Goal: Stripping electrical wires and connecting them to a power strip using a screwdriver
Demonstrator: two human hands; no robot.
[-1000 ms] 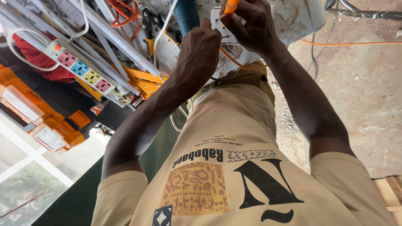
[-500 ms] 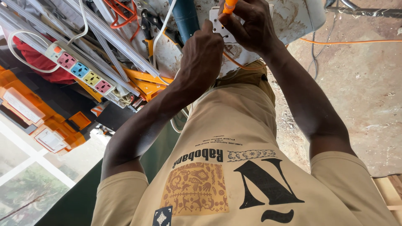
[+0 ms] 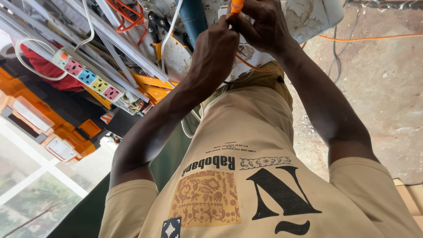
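Both my hands are raised in front of my beige printed shirt (image 3: 246, 145), close together over a messy white work surface (image 3: 313, 17). My right hand (image 3: 264, 26) grips an orange-handled tool (image 3: 236, 5), probably a screwdriver; only the handle's end shows above my fingers. My left hand (image 3: 216, 48) is closed beside it, fingertips pinched on a small white fitting (image 3: 223, 12) that is mostly hidden by both hands. A thin orange wire (image 3: 251, 66) runs under my hands.
To the left lie a white power strip with coloured sockets (image 3: 88, 77), long white trunking strips (image 3: 119, 42), pliers (image 3: 154, 26), a blue cylinder (image 3: 194, 17) and an orange tool case (image 3: 44, 128). An orange cable (image 3: 365, 37) crosses the concrete floor (image 3: 379, 97) at right.
Both hands stay together at the white fitting; the orange handle has shifted only slightly. Nothing was picked up or let go.
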